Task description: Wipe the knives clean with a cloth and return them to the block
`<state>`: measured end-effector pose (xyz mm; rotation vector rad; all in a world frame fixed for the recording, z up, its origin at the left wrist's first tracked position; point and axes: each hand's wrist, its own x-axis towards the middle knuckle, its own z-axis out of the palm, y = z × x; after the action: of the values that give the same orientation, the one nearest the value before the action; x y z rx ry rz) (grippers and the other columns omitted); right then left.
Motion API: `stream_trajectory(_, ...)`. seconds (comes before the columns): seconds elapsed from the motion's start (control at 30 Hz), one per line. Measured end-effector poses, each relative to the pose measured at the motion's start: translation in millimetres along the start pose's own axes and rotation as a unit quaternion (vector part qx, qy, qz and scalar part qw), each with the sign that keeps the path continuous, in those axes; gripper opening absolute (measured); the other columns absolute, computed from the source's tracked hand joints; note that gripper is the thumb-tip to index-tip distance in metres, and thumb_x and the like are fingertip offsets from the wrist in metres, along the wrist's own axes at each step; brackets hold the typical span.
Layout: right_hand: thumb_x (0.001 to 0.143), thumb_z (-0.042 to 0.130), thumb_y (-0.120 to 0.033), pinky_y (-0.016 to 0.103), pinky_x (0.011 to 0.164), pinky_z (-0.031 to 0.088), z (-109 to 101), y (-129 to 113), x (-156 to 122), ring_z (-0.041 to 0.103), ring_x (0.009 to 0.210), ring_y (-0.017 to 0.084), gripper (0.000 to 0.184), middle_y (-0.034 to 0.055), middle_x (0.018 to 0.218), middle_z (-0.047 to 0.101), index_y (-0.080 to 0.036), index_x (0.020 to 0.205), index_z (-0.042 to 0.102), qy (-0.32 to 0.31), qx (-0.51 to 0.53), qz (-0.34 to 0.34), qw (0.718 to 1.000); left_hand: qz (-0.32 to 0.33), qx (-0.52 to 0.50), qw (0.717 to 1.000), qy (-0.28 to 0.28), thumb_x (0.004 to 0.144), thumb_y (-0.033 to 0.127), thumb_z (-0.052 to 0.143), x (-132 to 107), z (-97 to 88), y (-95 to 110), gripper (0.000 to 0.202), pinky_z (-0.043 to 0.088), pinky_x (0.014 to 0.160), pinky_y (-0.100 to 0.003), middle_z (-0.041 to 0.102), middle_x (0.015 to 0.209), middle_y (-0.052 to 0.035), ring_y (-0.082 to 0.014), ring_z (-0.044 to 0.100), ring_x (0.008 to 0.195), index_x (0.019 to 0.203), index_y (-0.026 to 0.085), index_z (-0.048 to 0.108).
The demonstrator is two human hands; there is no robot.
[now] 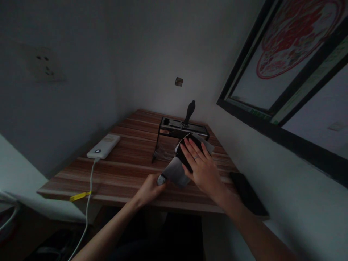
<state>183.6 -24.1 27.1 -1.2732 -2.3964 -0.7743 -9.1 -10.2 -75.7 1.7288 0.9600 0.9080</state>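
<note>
My left hand (pixel 152 186) is closed around the handle (pixel 161 179) of a broad-bladed cleaver (pixel 175 171) at the table's near side. The grey blade slants up and to the right. My right hand (pixel 202 168) holds a black cloth (pixel 185 159) against the blade, its fingers lying over it and a ring on one finger. Pale material (pixel 208 144) shows beyond the fingers; whether it is blade or paper I cannot tell. Just behind stands a knife rack (pixel 174 125) with clear sides, and a black-handled tool (pixel 190 111) sticks up from its top.
On the wood-grain table (pixel 127 170), a white power bank (pixel 103 146) lies at left, its white cable (pixel 88 206) hanging over the front edge past a yellow strip (pixel 78 197). A dark phone-like slab (pixel 248 192) lies at right. Walls close in the back and right side.
</note>
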Motion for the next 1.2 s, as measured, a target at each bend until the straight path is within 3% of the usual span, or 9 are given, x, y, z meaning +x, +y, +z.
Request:
stream_trajectory(0.37, 0.091, 0.044, -0.025, 0.051, 0.115, 0.014, -16, 28, 13, 0.019, 0.141, 0.024, 0.065, 0.0105, 0.152, 0.026, -0.016, 0.148, 0.014, 0.029, -0.036, 0.016, 0.999, -0.007, -0.001, 1.0, 0.011, 0.076, 0.034, 0.053, -1, -1.3, 4, 0.025, 0.03, 0.052, -0.02, 0.042, 0.058, 0.0039, -0.0104, 0.038, 0.057, 0.065, 0.012, 0.055)
stream_trajectory(0.53, 0.091, 0.044, -0.025, 0.052, 0.115, 0.012, -16, 25, 11, 0.022, 0.14, 0.024, 0.062, 0.0113, 0.151, 0.028, -0.014, 0.147, 0.02, 0.027, -0.041, 0.006, 0.999, -0.011, -0.006, 1.0, 0.005, 0.075, 0.034, 0.053, -1, -1.7, 5, 0.024, 0.029, 0.052, -0.02, 0.042, 0.059, 0.004, -0.0101, 0.037, 0.057, 0.064, 0.013, 0.054)
stream_trajectory(0.73, 0.089, 0.048, -0.025, 0.051, 0.115, 0.013, -2, 7, 3, 0.021, 0.14, 0.023, 0.063, 0.0115, 0.151, 0.028, -0.012, 0.145, 0.023, 0.0, -0.014, -0.018, 1.0, -0.02, -0.012, 1.0, 0.007, 0.074, 0.032, 0.051, 0, -1.6, 4, 0.022, 0.032, 0.053, -0.02, 0.044, 0.06, 0.0032, -0.0106, 0.039, 0.058, 0.066, 0.012, 0.054)
stream_trajectory(0.97, 0.087, 0.048, -0.027, 0.049, 0.115, 0.016, 23, -30, -13, 0.022, 0.14, 0.023, 0.062, 0.0117, 0.15, 0.029, -0.009, 0.143, 0.029, -0.01, 0.034, -0.054, 0.998, -0.014, -0.025, 0.999, 0.029, 0.068, 0.025, 0.051, 1, -0.3, 2, 0.013, 0.035, 0.053, -0.02, 0.046, 0.059, 0.0031, -0.0107, 0.04, 0.057, 0.063, 0.013, 0.053)
stream_trajectory(1.2, 0.088, 0.047, -0.028, 0.048, 0.115, 0.018, 34, -57, -23, 0.022, 0.14, 0.023, 0.059, 0.0097, 0.15, 0.029, -0.009, 0.142, 0.031, -0.031, 0.062, -0.066, 0.995, -0.023, -0.062, 0.998, 0.02, 0.064, 0.024, 0.049, 2, 0.3, -3, 0.013, 0.038, 0.05, -0.019, 0.053, 0.062, 0.0009, -0.0121, 0.046, 0.06, 0.064, 0.012, 0.055)
